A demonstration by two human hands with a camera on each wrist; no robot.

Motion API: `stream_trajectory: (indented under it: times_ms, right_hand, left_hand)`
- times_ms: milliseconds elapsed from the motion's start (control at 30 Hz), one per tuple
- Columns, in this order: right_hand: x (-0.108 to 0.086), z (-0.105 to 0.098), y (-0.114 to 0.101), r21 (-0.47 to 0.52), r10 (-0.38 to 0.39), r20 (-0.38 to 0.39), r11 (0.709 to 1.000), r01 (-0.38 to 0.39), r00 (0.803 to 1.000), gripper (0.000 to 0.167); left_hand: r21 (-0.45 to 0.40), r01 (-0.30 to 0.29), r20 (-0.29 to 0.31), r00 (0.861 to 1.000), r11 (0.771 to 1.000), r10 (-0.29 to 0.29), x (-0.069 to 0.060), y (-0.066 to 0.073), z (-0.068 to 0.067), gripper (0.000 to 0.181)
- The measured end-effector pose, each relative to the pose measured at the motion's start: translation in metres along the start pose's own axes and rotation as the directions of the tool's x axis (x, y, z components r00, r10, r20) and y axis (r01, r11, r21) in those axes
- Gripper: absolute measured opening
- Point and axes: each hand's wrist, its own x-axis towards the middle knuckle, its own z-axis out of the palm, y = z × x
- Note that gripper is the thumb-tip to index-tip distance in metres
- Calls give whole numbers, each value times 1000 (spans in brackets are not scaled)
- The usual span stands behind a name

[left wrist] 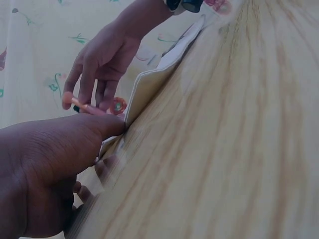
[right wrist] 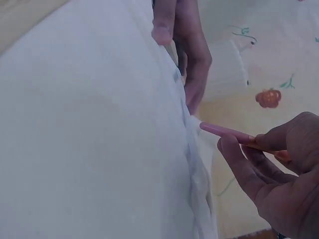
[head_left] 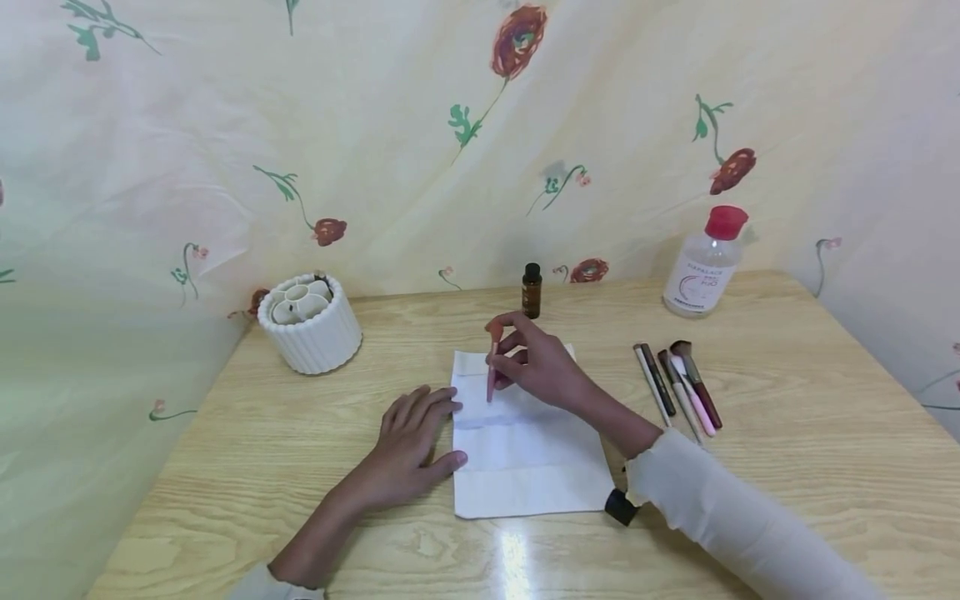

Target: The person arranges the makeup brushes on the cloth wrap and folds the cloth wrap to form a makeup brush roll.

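A pink-handled brush [head_left: 491,375] with an orange-brown head is pinched in my right hand [head_left: 542,367], its handle end pointing down over the upper left part of a white folded cloth [head_left: 525,492]. In the right wrist view the fingers and thumb hold the brush [right wrist: 227,133] near its middle. My left hand [head_left: 411,450] rests at the cloth's left edge, fingers spread and fingertips touching it. In the left wrist view the thumb of the left hand [left wrist: 55,149] lies against the cloth's edge [left wrist: 144,89].
Several brushes [head_left: 697,387] lie on the wooden table [head_left: 300,467] at the right. A white ribbed holder [head_left: 318,333] stands at the back left, a small dark bottle [head_left: 532,292] behind the cloth, and a red-capped clear bottle [head_left: 701,275] at the back right.
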Motion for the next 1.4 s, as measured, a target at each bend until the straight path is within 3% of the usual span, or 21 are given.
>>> stream_trajectory:
  times_ms: [300, 600, 933, 1400]
  right_hand:
    - [2, 22, 5, 46, -10, 66, 999, 7, 998, 50]
    - [-3, 28, 7, -120, -20, 139, 992, 36, 990, 42]
    - [-2, 30, 8, -180, -24, 188, 982, 58, 982, 21]
    - [-7, 32, 6, -255, -22, 316, 961, 107, 949, 6]
  left_hand:
    - [10, 9, 20, 1000, 1000, -9, 0, -1, 0, 64]
    - [-1, 13, 25, 1000, 1000, -13, -1, 1, -2, 64]
    - [-2, 9, 18, 1000, 1000, -9, -1, 1, 0, 63]
    - [-3, 23, 45, 999, 1000, -23, -1, 2, -2, 67]
